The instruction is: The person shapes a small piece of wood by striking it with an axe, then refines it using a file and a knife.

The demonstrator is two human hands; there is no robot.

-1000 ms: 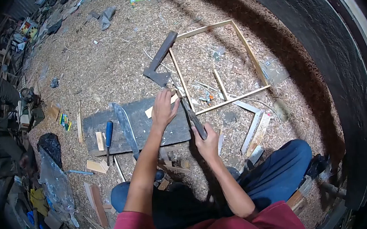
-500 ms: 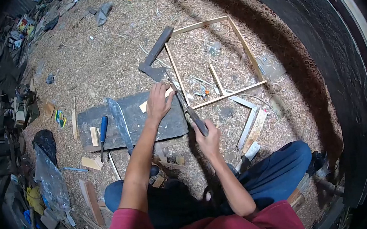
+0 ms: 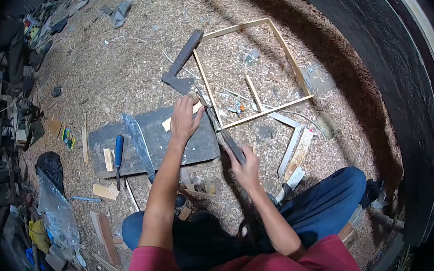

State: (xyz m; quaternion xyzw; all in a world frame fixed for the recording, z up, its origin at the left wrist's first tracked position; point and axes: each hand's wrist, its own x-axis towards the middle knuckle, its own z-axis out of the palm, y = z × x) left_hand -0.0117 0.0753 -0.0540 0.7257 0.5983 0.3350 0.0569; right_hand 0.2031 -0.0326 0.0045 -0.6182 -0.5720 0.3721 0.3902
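My left hand (image 3: 184,119) presses a short strip of pale wood (image 3: 167,124) down on a dark, worn board (image 3: 171,153), near its right end. Wrapped round the dark handle of a saw (image 3: 232,145) is my right hand (image 3: 246,169). The saw's thin blade is seen nearly edge-on and runs forward past the right end of the strip; its teeth cannot be made out. Across the same board lie a broad machete blade (image 3: 138,138), a blue-handled screwdriver (image 3: 119,151) and a small wood block (image 3: 108,160).
Ahead lie a hatchet (image 3: 178,81) and a thin wooden frame (image 3: 284,48). A metal square (image 3: 290,149) rests right of the saw. Offcuts (image 3: 106,191) and a plastic bag (image 3: 60,213) are on the left. At the far left, a person's leg (image 3: 16,55) shows. A dark curved wall (image 3: 375,42) borders the right.
A person's leg has come into view at the upper left. My right hand and the saw have shifted slightly back toward me. The left hand stays on the wood strip.
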